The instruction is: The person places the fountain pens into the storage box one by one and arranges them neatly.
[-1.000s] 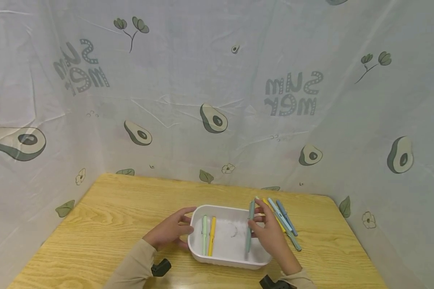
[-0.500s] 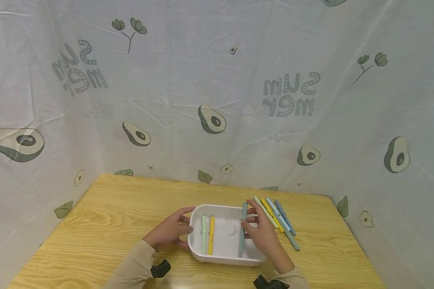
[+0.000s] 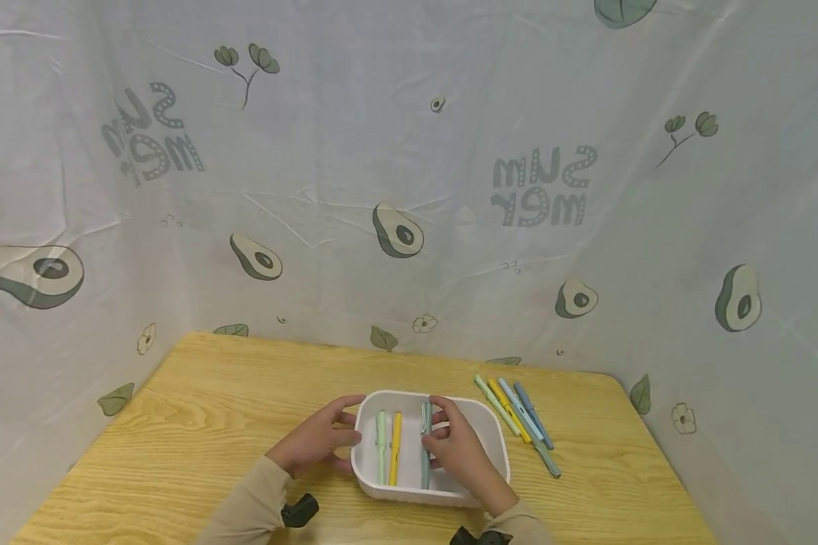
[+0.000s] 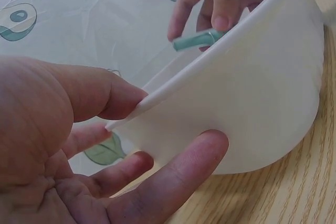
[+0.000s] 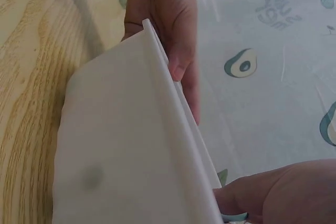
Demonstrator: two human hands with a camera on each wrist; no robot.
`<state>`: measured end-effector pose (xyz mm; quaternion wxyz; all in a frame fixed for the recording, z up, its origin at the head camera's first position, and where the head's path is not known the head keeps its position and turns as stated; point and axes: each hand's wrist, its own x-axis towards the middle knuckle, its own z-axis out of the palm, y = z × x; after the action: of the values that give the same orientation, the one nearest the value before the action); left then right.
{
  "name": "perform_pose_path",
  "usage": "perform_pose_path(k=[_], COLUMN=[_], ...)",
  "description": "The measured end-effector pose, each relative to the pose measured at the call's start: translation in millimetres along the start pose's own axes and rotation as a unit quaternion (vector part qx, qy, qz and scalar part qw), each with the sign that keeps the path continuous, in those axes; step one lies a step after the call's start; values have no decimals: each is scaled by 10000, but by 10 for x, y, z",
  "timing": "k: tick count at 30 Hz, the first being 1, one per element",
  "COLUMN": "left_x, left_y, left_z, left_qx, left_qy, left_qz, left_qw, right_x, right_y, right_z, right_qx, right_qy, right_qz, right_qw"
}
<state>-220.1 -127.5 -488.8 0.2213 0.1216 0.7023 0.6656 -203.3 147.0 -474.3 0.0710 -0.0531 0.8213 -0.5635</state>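
A white plastic box (image 3: pixel 409 497) stands on the table, with a light green pen (image 3: pixel 382 454) and a yellow pen (image 3: pixel 395 454) side by side in its left part. My left hand (image 3: pixel 316 439) holds the box's left end. In the left wrist view its fingers (image 4: pixel 194 161) spread over the rim and outer wall. Inside the box my right hand (image 3: pixel 460 450) pinches a teal pen (image 3: pixel 426 454), parallel to the other two and right of the yellow one. Its end (image 4: pixel 197 41) shows above the rim in the left wrist view.
Right of the box lies a loose group of pens: light green (image 3: pixel 496 405), yellow (image 3: pixel 510 411), light blue (image 3: pixel 520 409), blue (image 3: pixel 535 415) and grey-green (image 3: pixel 546 457). The wooden table (image 3: pixel 245 393) ends at a printed curtain (image 3: pixel 327 303) behind and at both sides.
My right hand has carried the teal pen leftward and lower, from the box's right part to near the yellow pen. My left hand stays on the box's left end.
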Motion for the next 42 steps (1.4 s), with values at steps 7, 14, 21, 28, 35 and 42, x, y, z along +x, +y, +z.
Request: perform_pose_path(k=[7,14,21,28,35,42], left_x=[6,15,34,19,5,-15], left_y=[-2,-6,3,20,5,2], left_z=[14,26,30,32,7,13], left_qx=[67,47,110,115,93,81], left_qy=[18,-19,-3,2,58,79], left_qz=[-24,62,89,119,103,30], left_qw=[10000,10000,9999,9999,9999,9999], right_x=[37,88,105,99,124,115], right_y=[-27,2,45,32,10,2], right_z=[63,102,123,128,183,239], right_qx=[-253,-438,-1214,-1242,-726,-621], right_qy=[-113,-157,-255,-285,-362,-427], right_qz=[289,588,697,772,943,855], right_qw=[9992,9972,9898,9888,9922,9935])
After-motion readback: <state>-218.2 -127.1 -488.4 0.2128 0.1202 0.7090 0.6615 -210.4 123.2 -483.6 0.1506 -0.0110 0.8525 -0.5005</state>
